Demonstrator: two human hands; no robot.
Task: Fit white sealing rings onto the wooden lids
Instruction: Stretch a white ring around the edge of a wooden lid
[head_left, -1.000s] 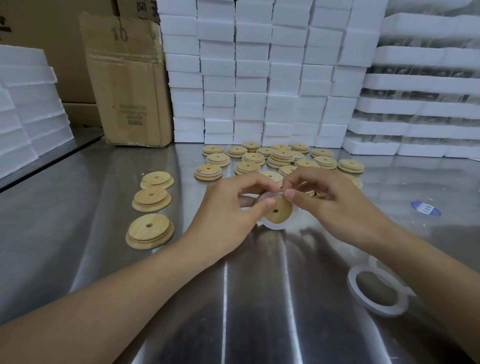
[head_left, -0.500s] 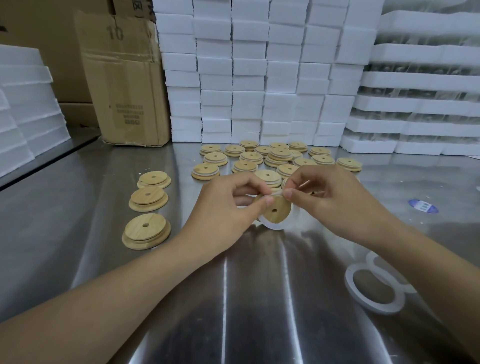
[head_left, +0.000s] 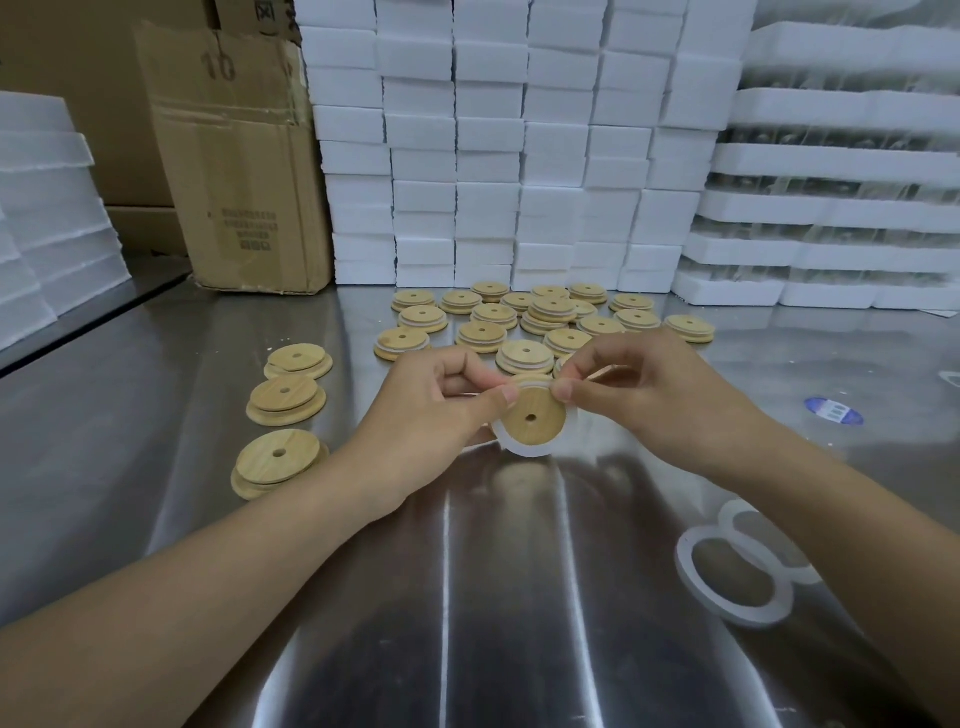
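Observation:
A round wooden lid (head_left: 537, 418) with a centre hole is held tilted above the steel table, its face toward me. A white sealing ring (head_left: 519, 446) sits around its rim, showing mostly along the lower edge. My left hand (head_left: 431, 410) pinches the lid and ring at the upper left with thumb and fingers. My right hand (head_left: 649, 387) pinches the ring at the upper right. Two loose white rings (head_left: 732, 582) lie overlapping on the table at the right, partly under my right forearm.
Three bare wooden lids (head_left: 283, 400) lie in a column at the left. Several more lids (head_left: 545, 322) are spread behind my hands. White foam blocks (head_left: 493, 145) and a cardboard box (head_left: 239, 166) wall the back. A blue sticker (head_left: 834, 410) lies at the right.
Both hands stay pinched on the lid and ring, with my fingers shifting slightly along the upper rim. More of the lid's face now shows.

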